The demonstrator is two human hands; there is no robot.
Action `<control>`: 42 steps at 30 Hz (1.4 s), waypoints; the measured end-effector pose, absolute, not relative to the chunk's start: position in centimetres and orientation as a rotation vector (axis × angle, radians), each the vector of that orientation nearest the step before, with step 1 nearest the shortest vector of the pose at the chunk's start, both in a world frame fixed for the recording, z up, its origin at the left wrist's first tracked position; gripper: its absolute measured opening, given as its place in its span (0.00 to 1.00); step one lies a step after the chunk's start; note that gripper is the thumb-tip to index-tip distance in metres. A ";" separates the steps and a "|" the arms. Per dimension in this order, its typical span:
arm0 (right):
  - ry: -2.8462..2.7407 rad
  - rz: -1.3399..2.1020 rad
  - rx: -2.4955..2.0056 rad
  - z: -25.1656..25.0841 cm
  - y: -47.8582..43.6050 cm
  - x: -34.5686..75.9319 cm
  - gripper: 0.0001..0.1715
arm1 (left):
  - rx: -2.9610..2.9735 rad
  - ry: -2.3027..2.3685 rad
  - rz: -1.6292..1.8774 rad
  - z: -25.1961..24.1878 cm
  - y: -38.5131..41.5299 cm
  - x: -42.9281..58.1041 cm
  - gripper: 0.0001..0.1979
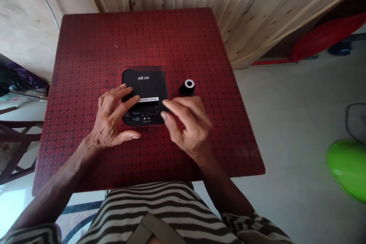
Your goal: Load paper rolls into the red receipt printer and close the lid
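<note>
Black flat box lies mid-tabletop; my left hand rests spread on its left edge, my right hand half-curled touches its right. Careless nudging could roll the small cylinder off.

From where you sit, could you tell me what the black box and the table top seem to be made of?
The black box looks like matte plastic or card, with printed white lettering. The table top seems covered in a dark red patterned sheet, perhaps vinyl, faintly glossy.
</note>
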State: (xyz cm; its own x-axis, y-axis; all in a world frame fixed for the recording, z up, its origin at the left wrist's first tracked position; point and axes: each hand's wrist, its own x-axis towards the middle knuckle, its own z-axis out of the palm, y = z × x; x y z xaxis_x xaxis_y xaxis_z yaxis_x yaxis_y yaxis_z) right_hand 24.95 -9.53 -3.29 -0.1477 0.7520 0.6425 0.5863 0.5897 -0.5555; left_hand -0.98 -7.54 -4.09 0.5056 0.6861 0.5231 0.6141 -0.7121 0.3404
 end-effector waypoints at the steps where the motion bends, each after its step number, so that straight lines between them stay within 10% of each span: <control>1: -1.743 0.265 -1.140 -3.7 -9.9 25.1 0.10 | 2.607 1.182 1.039 -4.2 -8.2 -1.0 0.41; 8: -1.314 0.797 -1.270 -9.2 -11.1 23.8 0.17 | 2.648 1.338 1.199 -6.5 -10.7 -1.8 0.36; 42: -1.441 0.791 -1.272 -10.1 -10.0 23.3 0.29 | 2.556 1.351 1.268 -6.5 -10.1 -0.9 0.33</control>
